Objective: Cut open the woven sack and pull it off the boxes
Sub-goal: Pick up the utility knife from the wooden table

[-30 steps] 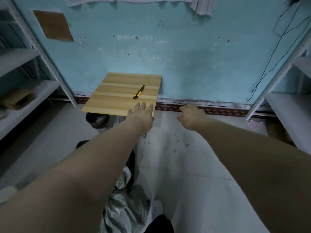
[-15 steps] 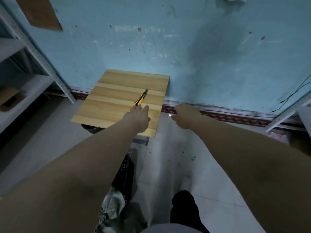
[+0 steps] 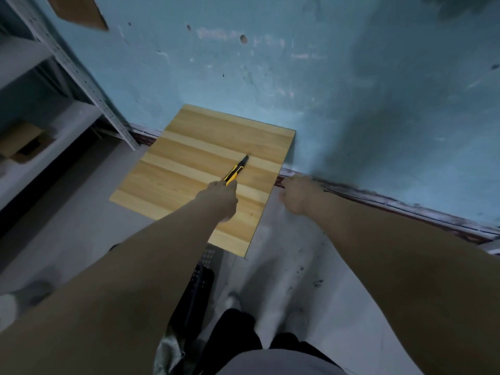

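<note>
Under the left hand (image 3: 219, 197): wooden tabletop (image 3: 189, 169); yellow-black utility knife (image 3: 236, 170), near end beneath curled fingers, grip uncertain. Right hand (image 3: 296, 194): beside the tabletop's edge, loosely curled, holding nothing. Behind the left forearm: grey woven sack (image 3: 169, 353), crumpled on the floor.

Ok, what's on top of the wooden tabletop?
Only a yellow-and-black utility knife, its near end under the left hand. Whatever else that hand covers on the tabletop is hidden.
</note>
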